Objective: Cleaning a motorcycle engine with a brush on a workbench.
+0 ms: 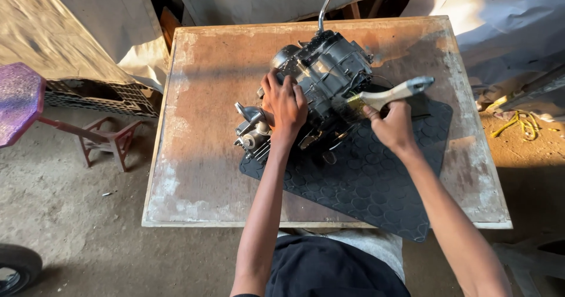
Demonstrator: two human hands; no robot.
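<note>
View from the head camera, looking down on a worn wooden table (pixel 194 156). A small grey engine block (pixel 321 79) sat on the far middle of the table, its near part resting on the far left corner of a black rubber mat (pixel 365 185) with a raised round pattern; the mat ran from the centre of the table to its near right edge and hung slightly over it. The left hand (pixel 285 105) lay flat on the left side of the engine, its fingers (pixel 276 85) spread and pressed against the casing rather than curled round any part. The right hand (pixel 391 126) was closed around a paintbrush (pixel 388 95) with a pale wooden handle; the handle pointed up and to the right, and the bristle end met the right face of the engine. A bent metal lever (pixel 326 2) rose from the far side of the engine, past the far edge of the table. On the dirt floor to the left stood a purple stool top (pixel 17 100) on a reddish frame, with a dark plastic crate (pixel 94 94) just beyond it. Pale sheeting (pixel 512 26) hung at the far right.
</note>
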